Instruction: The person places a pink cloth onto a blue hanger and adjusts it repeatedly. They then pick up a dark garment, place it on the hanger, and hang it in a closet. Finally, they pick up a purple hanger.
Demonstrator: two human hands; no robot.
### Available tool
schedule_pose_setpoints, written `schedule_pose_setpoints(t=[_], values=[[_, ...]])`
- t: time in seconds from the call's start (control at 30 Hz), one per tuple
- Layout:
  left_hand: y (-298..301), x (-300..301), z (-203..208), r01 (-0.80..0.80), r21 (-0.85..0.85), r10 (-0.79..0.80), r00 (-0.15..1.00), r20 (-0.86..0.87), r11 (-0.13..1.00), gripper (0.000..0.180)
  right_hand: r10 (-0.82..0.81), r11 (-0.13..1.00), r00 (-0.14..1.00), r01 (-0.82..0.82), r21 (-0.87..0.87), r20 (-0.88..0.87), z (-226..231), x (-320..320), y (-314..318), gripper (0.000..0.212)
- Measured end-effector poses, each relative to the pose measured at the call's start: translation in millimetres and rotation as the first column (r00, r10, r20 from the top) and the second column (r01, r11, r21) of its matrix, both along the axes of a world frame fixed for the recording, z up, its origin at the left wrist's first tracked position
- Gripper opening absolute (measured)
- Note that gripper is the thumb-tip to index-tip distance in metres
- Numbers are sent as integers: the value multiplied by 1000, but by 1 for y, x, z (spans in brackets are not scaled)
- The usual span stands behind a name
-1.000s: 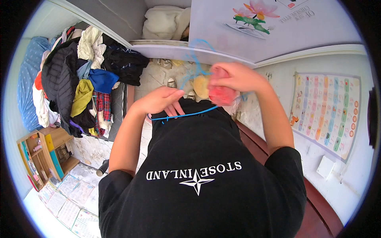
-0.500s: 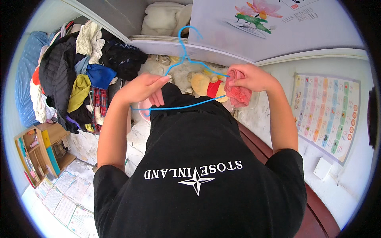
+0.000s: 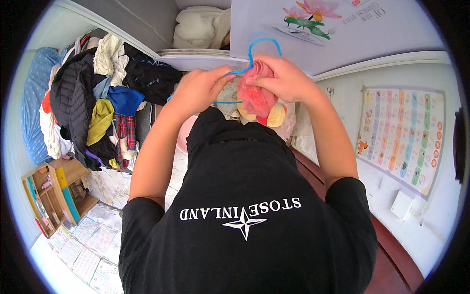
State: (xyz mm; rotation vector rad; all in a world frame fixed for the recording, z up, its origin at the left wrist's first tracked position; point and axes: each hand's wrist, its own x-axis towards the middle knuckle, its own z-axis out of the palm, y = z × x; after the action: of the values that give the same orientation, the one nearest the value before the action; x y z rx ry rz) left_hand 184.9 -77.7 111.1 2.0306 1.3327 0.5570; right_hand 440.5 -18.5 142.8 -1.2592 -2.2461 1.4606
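Observation:
A thin blue clothes hanger (image 3: pixel 251 51) is held up before me, its hook pointing away. My left hand (image 3: pixel 198 90) is closed on its left shoulder, fingertips pinching close to the neck. In my right hand (image 3: pixel 286 78) is a bunched pink cloth (image 3: pixel 257 95), gathered in folds between thumb and fingers. The cloth lies against the hanger just right of the neck and hides that side of it. Whether it is threaded over the frame I cannot tell. Behind the left hand, part of the hanger's lower bar is covered.
Clothes are heaped at the left, among them a black quilted jacket (image 3: pixel 71 93). Below stands a small wooden shelf (image 3: pixel 73 191). A plush toy (image 3: pixel 276 116) and a pink basin (image 3: pixel 185 134) lie beyond my body. An open cabinet (image 3: pixel 203 51) holds white bedding (image 3: pixel 198 27).
My right hand has moved left along the hanger with the pink cloth, toward the neck. My left hand has risen rightward and now grips the hanger's shoulder. The hook has shifted right.

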Motion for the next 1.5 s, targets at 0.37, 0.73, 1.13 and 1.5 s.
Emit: schedule_pose_setpoints(t=[0.37, 0.73, 1.13, 1.5], values=[[7, -31, 15, -73, -200, 97, 989, 114, 977, 35, 103, 983, 979, -127, 133, 177, 6, 34, 5, 35], [5, -34, 10, -70, -349, 141, 973, 181, 935, 40, 132, 968, 990, -139, 211, 45, -11, 40, -1, 35], [-15, 6, 20, -12, -269, 39, 995, 95, 963, 36, 60, 972, 997, -50, 228, -40, -12, 15, -24, 36], [-24, 13, -7, -51, -273, 155, 913, 377, 961, 24, -7, 973, 1000, 9, 232, -9, 5, 3, -26, 37]])
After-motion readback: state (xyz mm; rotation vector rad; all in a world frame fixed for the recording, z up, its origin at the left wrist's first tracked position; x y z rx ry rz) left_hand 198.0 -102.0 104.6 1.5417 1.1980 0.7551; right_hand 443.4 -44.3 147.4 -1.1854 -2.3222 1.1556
